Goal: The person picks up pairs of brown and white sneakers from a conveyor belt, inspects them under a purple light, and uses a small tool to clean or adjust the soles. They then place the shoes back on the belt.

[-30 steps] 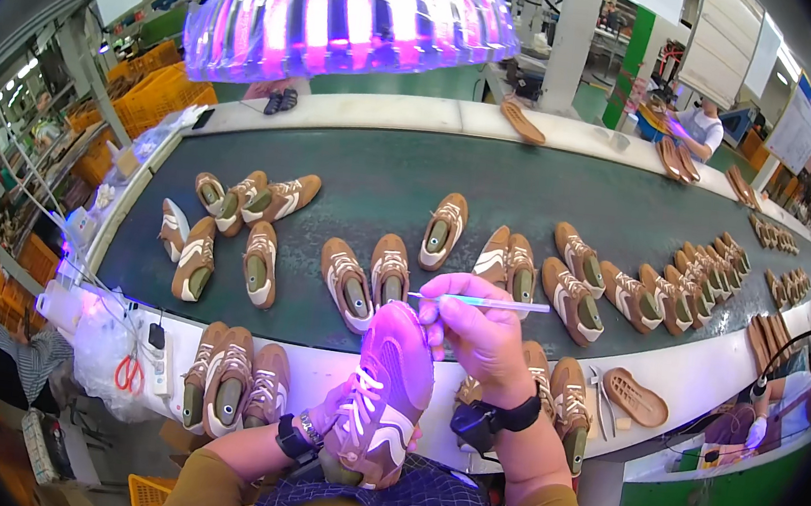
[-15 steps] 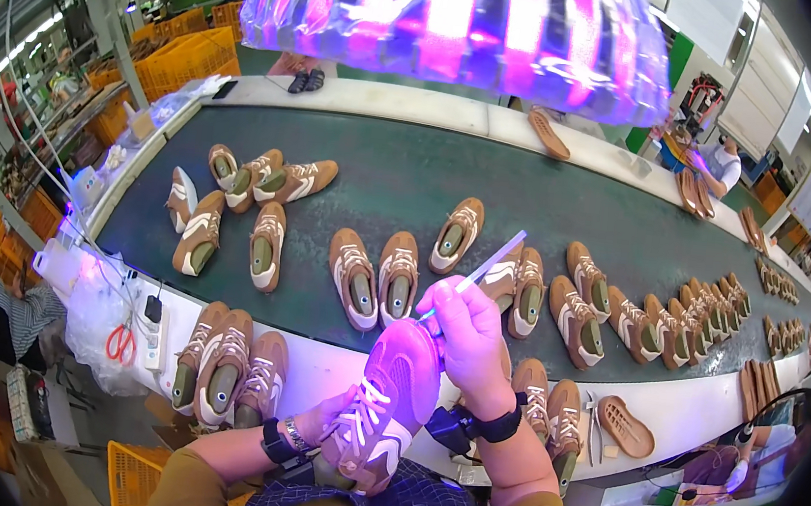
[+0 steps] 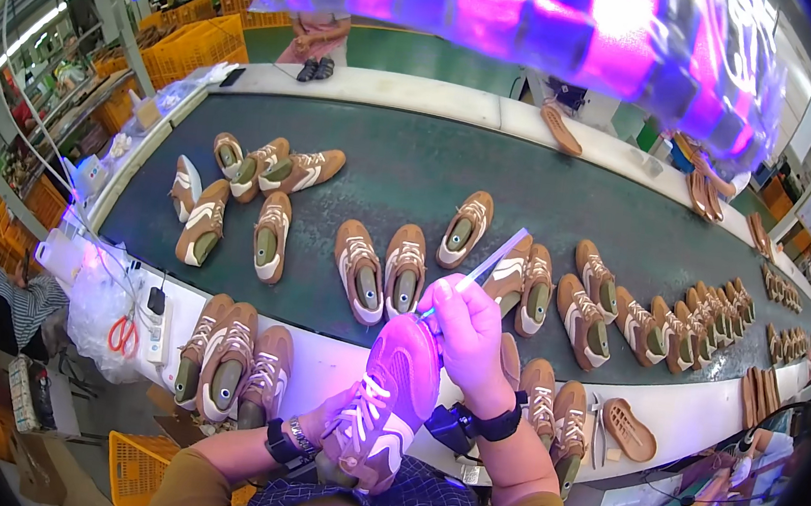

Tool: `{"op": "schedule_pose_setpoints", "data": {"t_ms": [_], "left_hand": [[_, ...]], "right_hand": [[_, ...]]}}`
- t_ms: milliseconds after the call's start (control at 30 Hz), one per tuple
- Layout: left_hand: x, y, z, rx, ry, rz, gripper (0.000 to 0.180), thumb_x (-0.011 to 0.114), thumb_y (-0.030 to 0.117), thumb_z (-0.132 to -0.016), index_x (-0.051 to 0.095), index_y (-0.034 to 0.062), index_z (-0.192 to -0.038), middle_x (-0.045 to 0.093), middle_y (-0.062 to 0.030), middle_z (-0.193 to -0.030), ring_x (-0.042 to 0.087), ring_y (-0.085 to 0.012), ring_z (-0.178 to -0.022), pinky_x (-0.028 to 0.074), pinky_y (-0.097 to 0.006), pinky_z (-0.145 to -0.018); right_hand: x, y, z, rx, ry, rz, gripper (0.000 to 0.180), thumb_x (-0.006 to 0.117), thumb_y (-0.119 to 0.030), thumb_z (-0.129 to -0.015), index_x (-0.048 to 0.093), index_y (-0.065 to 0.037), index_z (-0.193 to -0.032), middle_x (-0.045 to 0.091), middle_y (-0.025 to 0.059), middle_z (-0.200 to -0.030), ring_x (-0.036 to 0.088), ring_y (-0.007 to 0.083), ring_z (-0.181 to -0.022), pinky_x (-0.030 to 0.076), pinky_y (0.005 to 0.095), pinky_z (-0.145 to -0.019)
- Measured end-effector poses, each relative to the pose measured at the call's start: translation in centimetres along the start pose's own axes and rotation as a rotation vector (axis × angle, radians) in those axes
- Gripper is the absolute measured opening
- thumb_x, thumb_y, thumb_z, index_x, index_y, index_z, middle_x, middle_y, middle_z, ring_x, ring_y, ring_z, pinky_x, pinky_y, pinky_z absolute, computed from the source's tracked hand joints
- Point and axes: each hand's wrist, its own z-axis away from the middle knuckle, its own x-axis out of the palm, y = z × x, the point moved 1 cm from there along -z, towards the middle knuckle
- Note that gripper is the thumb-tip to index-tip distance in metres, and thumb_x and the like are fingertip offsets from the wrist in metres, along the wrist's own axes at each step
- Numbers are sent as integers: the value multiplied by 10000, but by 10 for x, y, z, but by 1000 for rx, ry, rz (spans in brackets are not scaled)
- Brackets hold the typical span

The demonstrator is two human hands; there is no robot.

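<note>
A brown sneaker [image 3: 400,376] with white laces and pale side stripes is held up in front of me, its toe pointing away and lit purple-pink. My left hand [image 3: 334,421] is closed around its side, fingers partly hidden by the shoe. In a pinch, my right hand [image 3: 465,330] holds a slim pen-like tool [image 3: 496,259] with a pale handle slanting up to the right. The tool's tip is at the edge of the toe, where upper and sole meet; its exact kind does not show.
A purple-lit lamp in clear plastic [image 3: 546,41] hangs overhead. Several similar sneakers stand on the dark green belt [image 3: 357,154] and along the white ledge [image 3: 664,423]. Red scissors [image 3: 123,335] lie left, and a loose brown sole [image 3: 629,430] lies right. Other people are around.
The view has shifted slightly, so the lamp sits further right and a person across the belt shows more. My hands, the sneaker and the tool have barely moved.
</note>
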Motion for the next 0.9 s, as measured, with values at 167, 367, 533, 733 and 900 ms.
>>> {"op": "schedule_pose_setpoints", "data": {"t_ms": [167,367,533,733,900], "left_hand": [[-1,0,1,134,72,-280,743,514,499,-818,247,58,-1354,400,-210,-1287,440,-370,-1151,364,-496,-968],[-21,0,-9,-6,-235,235,589,493,416,-858,291,61,-1283,417,-174,-1188,449,-304,-1074,371,-438,-908],[-8,0,-8,-72,-213,278,455,503,357,-866,343,82,-1190,429,-106,-1061,461,-218,-948,387,-352,-803],[-2,1,-7,-77,-196,262,388,507,328,-868,371,90,-1143,435,-74,-997,465,-175,-879,391,-307,-744],[-3,0,-8,-89,-196,287,333,511,304,-870,394,98,-1104,439,-47,-944,468,-140,-823,395,-270,-695]], "right_hand": [[-2,4,1,18,11,-30,209,466,-167,-916,556,-43,-773,509,-37,-652,439,14,-587,360,179,-542],[-2,6,3,-4,17,-71,222,458,-178,-922,555,-45,-773,508,-39,-647,435,8,-569,347,168,-520],[1,5,0,13,13,-100,219,457,-184,-923,555,-47,-784,505,-38,-643,428,4,-550,344,162,-506],[-1,9,4,26,32,-129,218,458,-196,-925,550,-50,-792,502,-40,-640,421,-3,-534,332,151,-484],[1,8,5,30,55,-157,222,458,-203,-922,541,-50,-785,477,-42,-604,388,-8,-480,297,144,-436]]}}
